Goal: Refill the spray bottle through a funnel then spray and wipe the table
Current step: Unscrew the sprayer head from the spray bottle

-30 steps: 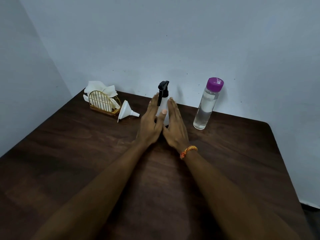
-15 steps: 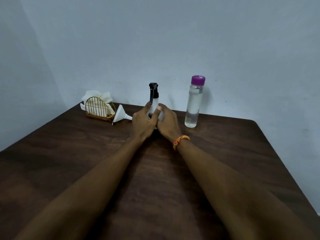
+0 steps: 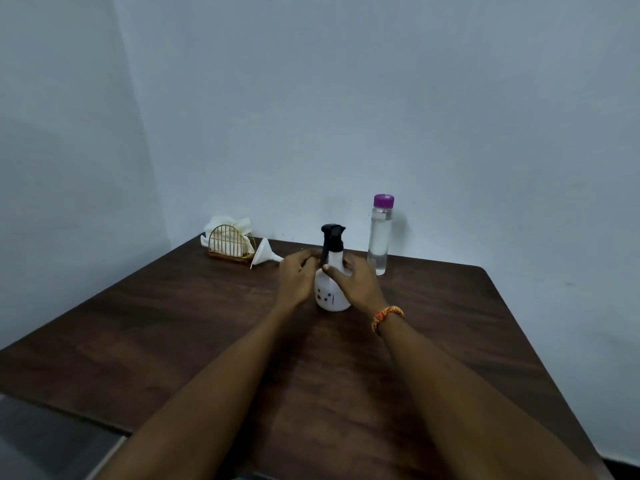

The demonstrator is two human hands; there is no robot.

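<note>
A white spray bottle [image 3: 329,294] with a black trigger head stands upright on the dark wooden table [image 3: 173,323], near the far middle. My right hand [image 3: 358,284] grips its right side, with the thumb laid across the front. My left hand [image 3: 298,277] curls against its left side, fingers up by the neck under the trigger. A white funnel [image 3: 264,258] lies on its side just left of my left hand. A clear bottle of liquid with a purple cap [image 3: 380,237] stands behind my right hand, close to the wall.
A gold wire holder with white tissues [image 3: 230,242] sits at the table's far left corner, touching the funnel's rim. Walls close the table in at the back and left. The table's left edge drops to a grey floor.
My flat hands have closed round the spray bottle. The bottle now stands nearer to me, with its lower body showing between my hands. My view has pulled back and up.
</note>
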